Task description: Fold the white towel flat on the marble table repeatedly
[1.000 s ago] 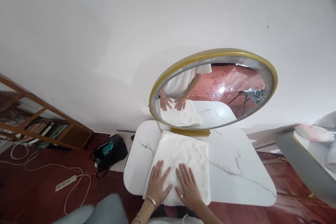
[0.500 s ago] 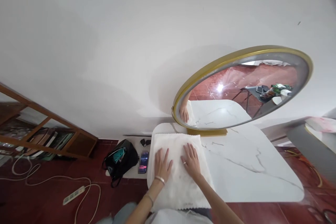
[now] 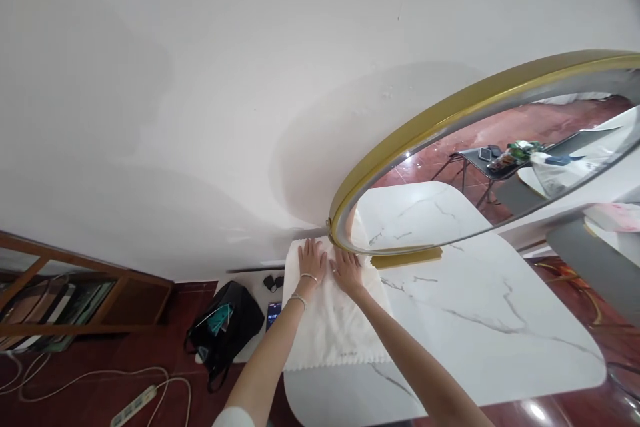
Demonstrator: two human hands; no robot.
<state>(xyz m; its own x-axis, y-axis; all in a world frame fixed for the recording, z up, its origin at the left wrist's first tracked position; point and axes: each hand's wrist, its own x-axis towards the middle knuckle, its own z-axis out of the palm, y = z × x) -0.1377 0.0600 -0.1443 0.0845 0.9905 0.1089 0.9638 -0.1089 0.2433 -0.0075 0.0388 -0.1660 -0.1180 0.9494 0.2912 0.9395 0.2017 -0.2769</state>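
A white towel (image 3: 337,337) with a scalloped edge lies spread on the left part of a white marbled tabletop (image 3: 480,333). My left hand (image 3: 312,261) rests flat on its far part, fingers stretched toward the wall. Close beside it, my right hand (image 3: 347,268) also lies palm down on the cloth, with a ring on one finger. The fingertips of my right hand are near the rim of a round gold-framed mirror (image 3: 395,153). Wrinkles run through the towel below my hands.
The mirror stands on a gold base (image 3: 407,257) at the table's back. Left of the table, a low white surface holds a black bag (image 3: 227,327), a phone (image 3: 273,312) and small black items (image 3: 273,283). A power strip (image 3: 133,407) with cables lies on the red floor.
Both hands have slid forward and closer together. The towel has moved toward the wall, baring tabletop at the near edge, and has more wrinkles. The view has come nearer the mirror.
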